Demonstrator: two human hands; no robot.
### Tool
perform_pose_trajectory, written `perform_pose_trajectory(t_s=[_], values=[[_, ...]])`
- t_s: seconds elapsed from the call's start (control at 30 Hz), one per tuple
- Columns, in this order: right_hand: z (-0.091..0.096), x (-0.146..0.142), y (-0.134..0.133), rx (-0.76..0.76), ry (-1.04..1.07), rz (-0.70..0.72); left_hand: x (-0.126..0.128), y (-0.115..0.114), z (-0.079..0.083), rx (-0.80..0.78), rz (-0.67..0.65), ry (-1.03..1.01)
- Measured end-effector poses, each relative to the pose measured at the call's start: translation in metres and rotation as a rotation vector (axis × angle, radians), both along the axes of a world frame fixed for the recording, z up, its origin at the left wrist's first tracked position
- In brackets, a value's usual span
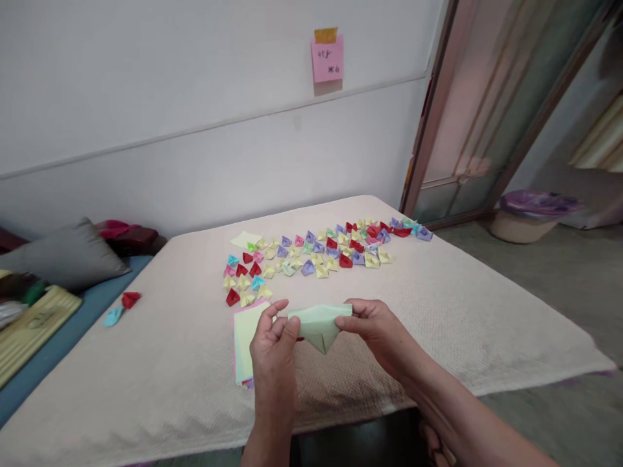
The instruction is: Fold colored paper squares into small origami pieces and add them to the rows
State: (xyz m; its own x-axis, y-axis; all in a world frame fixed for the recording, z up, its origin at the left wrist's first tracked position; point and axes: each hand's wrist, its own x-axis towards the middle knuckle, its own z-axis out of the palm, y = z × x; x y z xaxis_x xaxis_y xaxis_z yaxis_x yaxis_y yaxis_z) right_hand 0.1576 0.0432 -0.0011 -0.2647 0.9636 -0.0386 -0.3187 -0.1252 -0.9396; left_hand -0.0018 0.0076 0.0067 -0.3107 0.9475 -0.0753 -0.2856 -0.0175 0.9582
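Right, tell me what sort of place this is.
Probably a room in a home: a grey cushion lies at the left, a bin with a purple liner stands on the floor at the right, and a pink note is stuck to the wall.

Soft light, bright wall (195,78), dimmer floor (487,259), stretched edges, right side perhaps blurred

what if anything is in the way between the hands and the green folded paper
Nothing visible: the left hand and the right hand both grip the pale green folded paper directly, one at each end. The stack of paper sheets, partly hidden by the left hand, is not between them.
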Motion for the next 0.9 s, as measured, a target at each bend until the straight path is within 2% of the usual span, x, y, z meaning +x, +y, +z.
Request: perform_pose_trajectory(t_s=[0.33, 0.57, 0.7, 0.9], values=[[0.0, 0.003, 0.0, -0.02, -0.029, -0.02, -0.002, -0.001, -0.001, -0.03, 0.025, 0.131], [-0.001, 0.005, 0.002, -0.012, -0.041, -0.046, -0.006, 0.003, 0.009, 0.056, -0.02, 0.0], [0.001, 0.005, 0.002, 0.022, -0.053, -0.096, -0.01, 0.003, 0.01, 0.112, 0.005, -0.012], [0.003, 0.005, 0.001, 0.049, -0.107, -0.118, -0.019, 0.003, 0.004, 0.268, -0.158, 0.189]])
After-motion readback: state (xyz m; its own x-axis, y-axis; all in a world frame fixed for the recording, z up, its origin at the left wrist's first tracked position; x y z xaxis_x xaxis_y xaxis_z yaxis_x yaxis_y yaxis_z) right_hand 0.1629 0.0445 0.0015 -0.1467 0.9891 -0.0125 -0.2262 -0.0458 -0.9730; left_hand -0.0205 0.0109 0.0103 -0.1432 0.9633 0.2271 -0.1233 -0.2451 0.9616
